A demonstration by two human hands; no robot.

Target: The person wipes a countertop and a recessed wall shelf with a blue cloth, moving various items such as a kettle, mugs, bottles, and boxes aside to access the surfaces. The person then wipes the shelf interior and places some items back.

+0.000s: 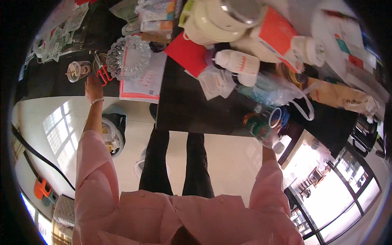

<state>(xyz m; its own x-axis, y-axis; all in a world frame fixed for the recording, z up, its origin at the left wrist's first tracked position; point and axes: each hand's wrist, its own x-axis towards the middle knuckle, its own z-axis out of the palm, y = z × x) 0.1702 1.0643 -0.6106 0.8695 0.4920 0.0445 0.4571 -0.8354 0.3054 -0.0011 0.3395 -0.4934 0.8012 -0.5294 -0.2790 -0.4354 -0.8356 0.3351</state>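
At the left, my left hand (93, 89) reaches over the edge of the dark table (134, 90), close beside red-handled scissors (105, 75) and a clear plastic cup (78, 72) with something pale in it. Its fingers are dark and blurred, so I cannot tell if they touch either. A glass dish with a fluted rim (130, 58) rests on red-edged papers (141, 87). On the right, my right hand (278, 130) is mostly hidden behind a clear plastic bottle with a green label (260, 130) and an empty-looking plastic cup (274, 117), and appears to hold them.
White bottles (239, 62), a red envelope (188, 55), paper napkins (216, 82), a plastic bag (275, 92) and a brown paper package (340, 95) crowd the table's right part, below a cream-coloured pot (214, 23). A waste bin (111, 136) stands on the floor beneath my left forearm.
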